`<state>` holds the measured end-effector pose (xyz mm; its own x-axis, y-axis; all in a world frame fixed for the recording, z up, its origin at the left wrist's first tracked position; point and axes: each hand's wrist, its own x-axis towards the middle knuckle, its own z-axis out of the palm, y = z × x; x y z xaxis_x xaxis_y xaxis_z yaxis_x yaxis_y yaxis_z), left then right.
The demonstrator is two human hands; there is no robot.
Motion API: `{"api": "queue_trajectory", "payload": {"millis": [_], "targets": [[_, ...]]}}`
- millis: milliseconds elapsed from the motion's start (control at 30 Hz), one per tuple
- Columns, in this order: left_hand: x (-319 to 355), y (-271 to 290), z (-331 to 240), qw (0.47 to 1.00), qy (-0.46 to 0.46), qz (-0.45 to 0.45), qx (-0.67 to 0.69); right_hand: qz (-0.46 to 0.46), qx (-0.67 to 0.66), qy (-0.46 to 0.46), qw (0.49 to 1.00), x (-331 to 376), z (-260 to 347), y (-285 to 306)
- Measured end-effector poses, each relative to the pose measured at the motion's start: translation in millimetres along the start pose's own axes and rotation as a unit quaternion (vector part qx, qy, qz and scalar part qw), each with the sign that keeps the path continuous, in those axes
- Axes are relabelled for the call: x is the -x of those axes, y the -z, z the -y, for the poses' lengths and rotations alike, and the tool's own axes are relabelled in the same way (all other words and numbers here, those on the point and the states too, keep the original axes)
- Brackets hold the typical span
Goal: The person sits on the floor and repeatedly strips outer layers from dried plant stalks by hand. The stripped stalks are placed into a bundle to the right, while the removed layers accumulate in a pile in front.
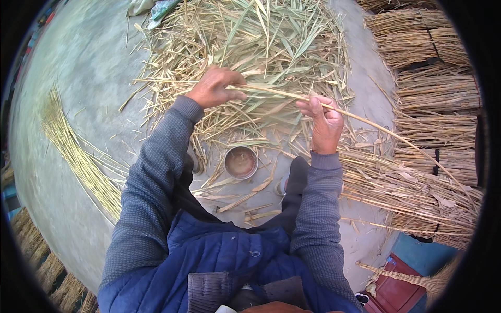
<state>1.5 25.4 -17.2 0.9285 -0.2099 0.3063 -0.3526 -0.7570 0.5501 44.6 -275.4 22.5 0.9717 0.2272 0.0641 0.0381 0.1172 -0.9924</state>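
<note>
A long, thin, pale reed stalk runs slantwise across in front of me, its far-right end reaching over the stalks on the right. My right hand pinches it between thumb and fingers near its middle. Further left, my left hand is closed around the stalk, thumb below and fingers above. Beneath both hands spreads a big heap of dry and greenish leaves and husks. Between my feet stands a small round metal bowl with something brownish inside.
Loose stalks lie in a pile to my right. Beyond them are stacked reed bundles with dark ties. A sheaf of thin yellowish stems lies on the grey floor at left. A broom and a red object are at lower right.
</note>
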Motion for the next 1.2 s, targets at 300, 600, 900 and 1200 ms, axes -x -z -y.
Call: {"api": "queue_trajectory", "payload": {"millis": [300, 600, 900, 1200], "targets": [[-25.8, -9.3, -38.8, 0.924, 0.133, 0.063, 0.353, 0.052, -0.001, 0.021, 0.998, 9.4, 0.8, -24.7], [-20.6, 15.4, -3.5, 0.847, 0.201, -0.200, 0.449, -0.009, -0.051, -0.047, 0.998, 8.4, -8.7, -15.8], [8.1, 11.6, 23.4, 0.995, 0.084, -0.004, 0.060, -0.015, -0.072, -0.037, 0.997, 6.0, -7.3, -18.6], [-7.0, -7.7, -4.2, 0.935, 0.168, 0.022, 0.310, -0.021, -0.067, -0.021, 0.997, 6.1, -1.9, -22.2]]}}
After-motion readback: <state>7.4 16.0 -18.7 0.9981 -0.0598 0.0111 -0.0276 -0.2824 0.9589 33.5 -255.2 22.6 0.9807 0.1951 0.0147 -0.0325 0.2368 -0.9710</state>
